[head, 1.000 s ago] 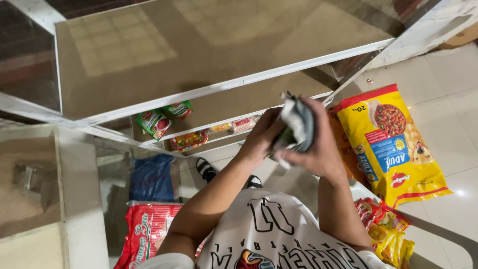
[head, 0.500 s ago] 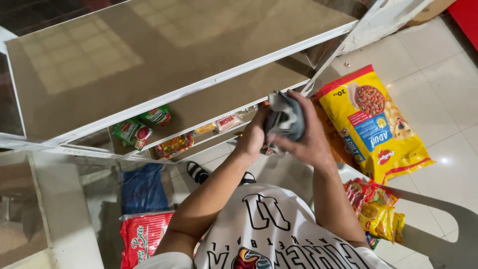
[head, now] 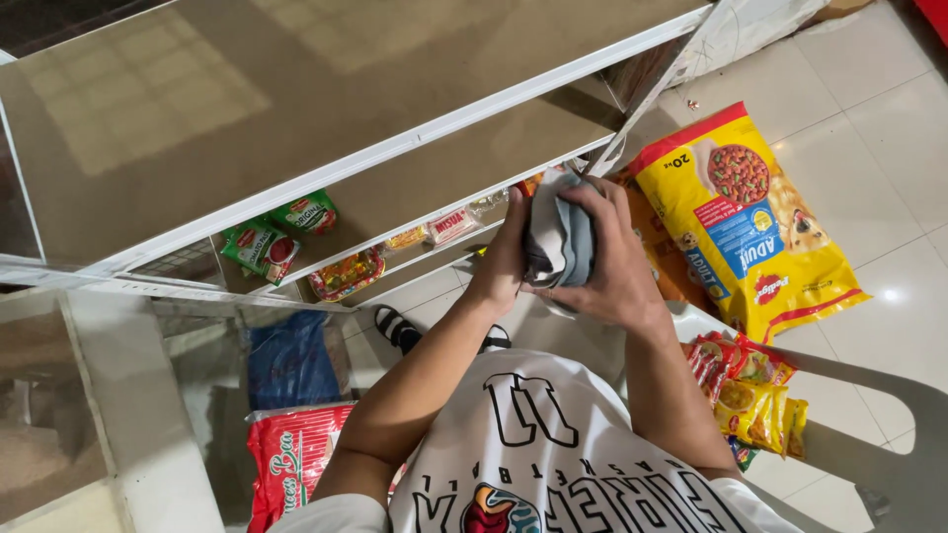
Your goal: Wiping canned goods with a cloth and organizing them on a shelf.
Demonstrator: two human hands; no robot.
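Both hands have drifted lower toward the glass shelf edge (head: pixel 464 212), left hand (head: pixel 504 265) and right hand (head: pixel 614 268) clamped together around the bunched grey cloth (head: pixel 559 237), glass just beyond the grip not yet touched.

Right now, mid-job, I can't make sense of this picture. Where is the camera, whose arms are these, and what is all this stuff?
There is no machine. The camera is worn on a person's head and looks straight down, so you see their chest and both bare arms. The left hand and right hand together grip a folded grey cloth, held beside the edge of a glass-topped shelf unit. Small snack packets lie on the lower shelves. On the tiled floor lie a large yellow pet food bag, small red and yellow sachets, a red sack and a blue bag.
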